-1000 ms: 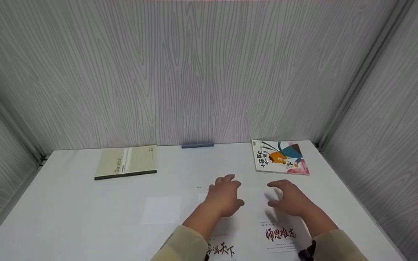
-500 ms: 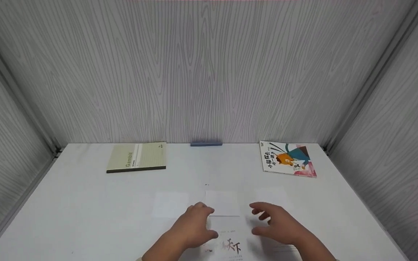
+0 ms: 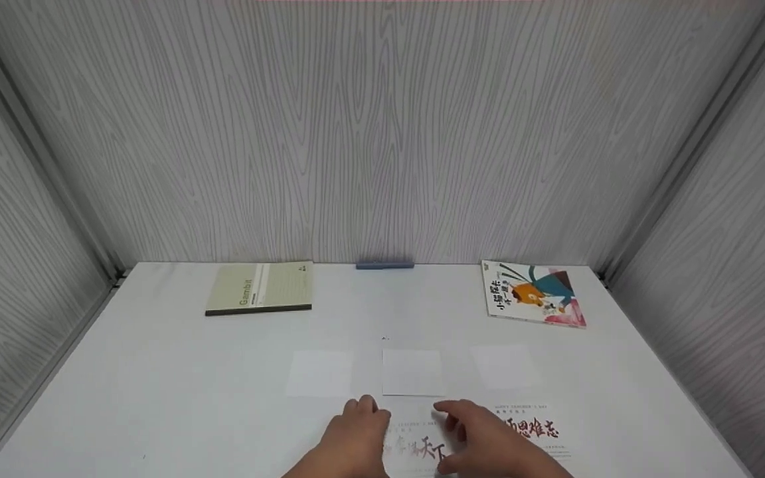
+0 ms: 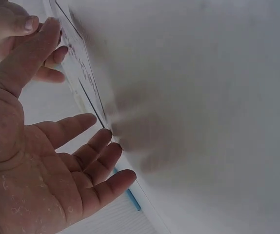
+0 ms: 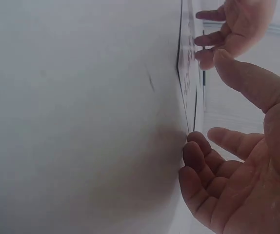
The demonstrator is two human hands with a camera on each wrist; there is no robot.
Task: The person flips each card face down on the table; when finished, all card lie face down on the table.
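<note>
In the head view a white card printed with brown calligraphy [image 3: 416, 431] lies on the table near its front, between my two hands. My left hand [image 3: 352, 438] is at the card's left edge, fingers extended and slightly bent. On the other side my right hand [image 3: 485, 445] has its thumb and fingers apart, overlapping the card's right edge. Both wrist views show nothing gripped, with the left fingertips [image 4: 111, 134] and right fingertips [image 5: 191, 151] down close to the tabletop. A second card with red calligraphy [image 3: 542, 441] lies to the right, partly covered by my right hand.
Three blank white squares lie in a row beyond the cards: left square [image 3: 321, 373], middle square [image 3: 414, 373], right square [image 3: 505, 366]. Farther back are a green notebook [image 3: 259, 287], a blue bar-shaped object [image 3: 384, 265] and a picture book [image 3: 534, 294]. Grey wood-grain panels [image 3: 369, 133] enclose the table.
Both hands have drawn back toward the table's front and come down at either side of the brown-lettered card. The blank squares they covered now show fully. The head view has shifted slightly.
</note>
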